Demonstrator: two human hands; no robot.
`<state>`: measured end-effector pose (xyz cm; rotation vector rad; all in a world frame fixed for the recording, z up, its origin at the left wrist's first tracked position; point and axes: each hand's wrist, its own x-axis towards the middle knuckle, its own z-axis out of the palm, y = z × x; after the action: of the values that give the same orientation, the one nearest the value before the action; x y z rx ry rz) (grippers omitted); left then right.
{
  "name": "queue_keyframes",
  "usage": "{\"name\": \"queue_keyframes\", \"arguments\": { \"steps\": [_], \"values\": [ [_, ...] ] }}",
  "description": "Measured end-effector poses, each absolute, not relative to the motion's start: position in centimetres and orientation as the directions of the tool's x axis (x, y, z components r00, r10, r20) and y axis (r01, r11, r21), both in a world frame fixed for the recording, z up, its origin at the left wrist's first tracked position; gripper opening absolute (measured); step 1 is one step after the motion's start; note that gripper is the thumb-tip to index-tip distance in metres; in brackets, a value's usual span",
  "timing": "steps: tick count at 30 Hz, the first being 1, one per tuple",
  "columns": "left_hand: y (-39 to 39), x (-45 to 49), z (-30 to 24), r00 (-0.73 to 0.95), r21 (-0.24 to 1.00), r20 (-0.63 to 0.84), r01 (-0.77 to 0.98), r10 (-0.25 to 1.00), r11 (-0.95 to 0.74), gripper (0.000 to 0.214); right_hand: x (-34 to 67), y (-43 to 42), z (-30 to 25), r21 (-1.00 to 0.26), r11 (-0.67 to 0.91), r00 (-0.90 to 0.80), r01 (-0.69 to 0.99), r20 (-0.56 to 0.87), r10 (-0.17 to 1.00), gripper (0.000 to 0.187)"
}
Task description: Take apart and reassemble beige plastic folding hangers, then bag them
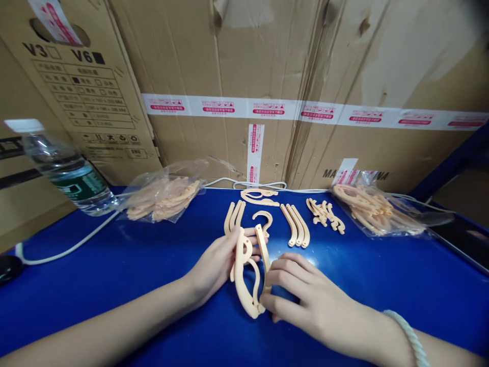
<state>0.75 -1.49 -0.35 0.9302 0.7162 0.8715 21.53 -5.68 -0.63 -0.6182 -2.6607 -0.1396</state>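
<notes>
My left hand is closed round the upper left side of a beige plastic folding hanger, held upright above the blue table. My right hand pinches its lower right side, where a long curved arm piece slants upward; the fingertips partly hide that joint. Just behind my left fingers lies a loose hook. Curved strips lie in a left group and a right group. Farther back is a folded hanger, and several small wavy pieces are heaped to the right.
Clear bags of beige hanger parts lie at the left and right. A water bottle leans at the far left, near a white cable. Taped cardboard walls off the back of the blue table.
</notes>
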Motion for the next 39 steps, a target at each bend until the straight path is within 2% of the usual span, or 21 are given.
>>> {"name": "queue_keyframes", "arguments": {
  "steps": [5, 8, 13, 17, 20, 23, 25, 27, 30, 34, 39],
  "values": [
    [-2.7, 0.5, -0.8, 0.536, 0.994, -0.046, -0.061, 0.843, 0.093, 0.034, 21.0, -6.1, -0.8, 0.03, 0.871, -0.792, 0.49, 0.433, 0.43, 0.018],
    [-3.2, 0.2, -0.9, 0.505, 0.999, -0.01, 0.043, 0.863, -0.014, 0.027, 21.0, -6.3, -1.0, 0.079, 0.854, -0.785, 0.513, 0.445, 0.431, 0.023],
    [-3.7, 0.2, -0.6, 0.443, 0.977, 0.047, 0.168, 0.895, -0.134, 0.034, 21.1, -6.1, -1.2, 0.11, 0.792, -0.758, 0.601, 0.392, 0.52, 0.031],
    [-3.8, 0.4, -0.7, 0.416, 0.99, 0.011, 0.126, 0.909, -0.069, 0.033, 21.2, -6.1, -0.9, 0.181, 0.755, -0.753, 0.63, 0.378, 0.538, 0.036],
    [-3.3, 0.4, -1.1, 0.396, 0.997, -0.073, 0.005, 0.915, 0.078, 0.038, 21.3, -6.3, -0.2, 0.204, 0.775, -0.769, 0.599, 0.418, 0.484, 0.036],
    [-2.5, 0.3, -1.4, 0.366, 0.971, -0.14, -0.131, 0.92, 0.2, 0.041, 22.3, -6.3, 0.7, 0.19, 0.8, -0.759, 0.569, 0.495, 0.423, 0.029],
    [-2.2, 0.2, -1.4, 0.359, 0.961, -0.143, -0.174, 0.922, 0.217, 0.042, 23.5, -5.8, 1.3, 0.089, 0.8, -0.704, 0.593, 0.54, 0.462, 0.019],
    [-2.1, 0.1, -1.4, 0.377, 0.96, -0.139, -0.178, 0.916, 0.218, 0.043, 24.9, -4.7, 1.8, -0.008, 0.757, -0.632, 0.653, 0.545, 0.551, 0.016],
    [-2.1, 0.1, -1.2, 0.39, 0.959, -0.143, -0.172, 0.91, 0.225, 0.046, 27.0, -2.8, 2.4, 0.033, 0.68, -0.602, 0.732, 0.5, 0.623, 0.02],
    [-2.1, 0.2, -0.9, 0.377, 0.945, -0.17, -0.198, 0.91, 0.259, 0.047, 28.5, -0.9, 2.2, 0.099, 0.646, -0.615, 0.757, 0.443, 0.652, 0.034],
    [-2.1, 0.2, -0.8, 0.384, 0.942, -0.171, -0.207, 0.907, 0.265, 0.047, 28.8, -0.2, 0.9, 0.04, 0.649, -0.624, 0.76, 0.327, 0.71, 0.038]
  ]
}}
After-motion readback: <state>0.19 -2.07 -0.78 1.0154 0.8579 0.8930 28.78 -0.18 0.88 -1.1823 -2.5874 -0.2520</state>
